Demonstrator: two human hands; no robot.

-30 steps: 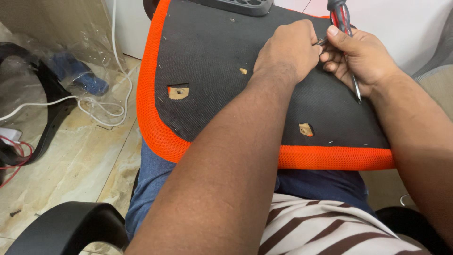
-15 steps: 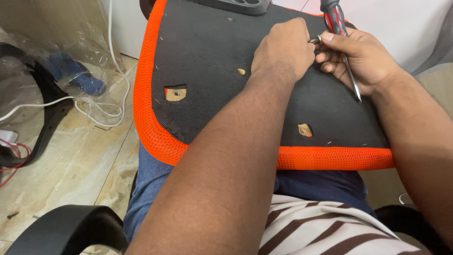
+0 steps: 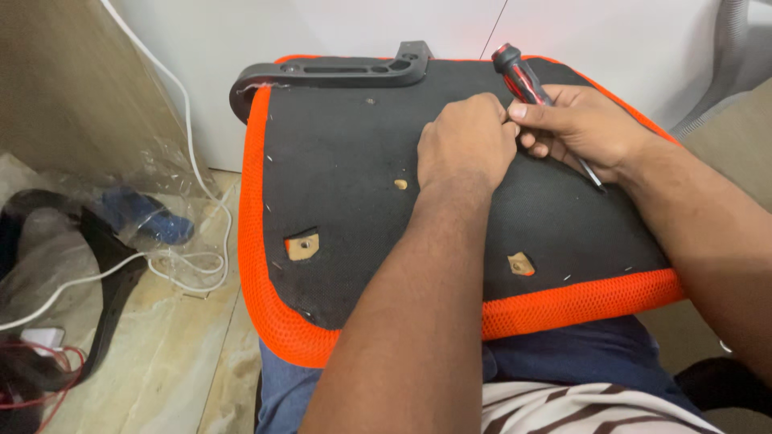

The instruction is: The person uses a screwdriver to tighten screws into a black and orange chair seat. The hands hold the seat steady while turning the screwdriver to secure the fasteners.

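Right hand (image 3: 583,128) wraps my screwdriver (image 3: 527,84); left hand (image 3: 466,141) pinches something hidden beside it, near the far edge of the seat (image 3: 338,185) on my lap. Two near holes show empty; armrest (image 3: 338,72) lies across the far-left corner.

The seat pad (image 3: 362,201) lies upside down across the person's lap. On the pad, right of its middle, the left hand (image 3: 466,141) rests touching the right hand (image 3: 583,128), which holds a screwdriver (image 3: 527,80). An armrest bracket (image 3: 330,72) lies along the pad's far edge. A cable (image 3: 197,201) runs over the floor left of the pad.
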